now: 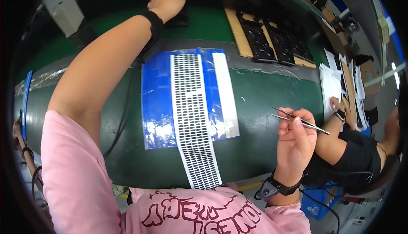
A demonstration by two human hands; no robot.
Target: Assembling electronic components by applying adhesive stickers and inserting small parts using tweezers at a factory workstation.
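Tweezers (313, 127) pinched in fingers of right hand (297, 142), near right; left hand (166, 1) far side, grip unclear. Black-marked sheet (191, 119) centre, across blue folder (157, 102); could shift if shirt (191, 210) brushes near end.

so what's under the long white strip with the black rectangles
The white strip lies over a glossy blue sheet and, nearer the person, the green worktop. Whatever the strip itself covers is hidden.
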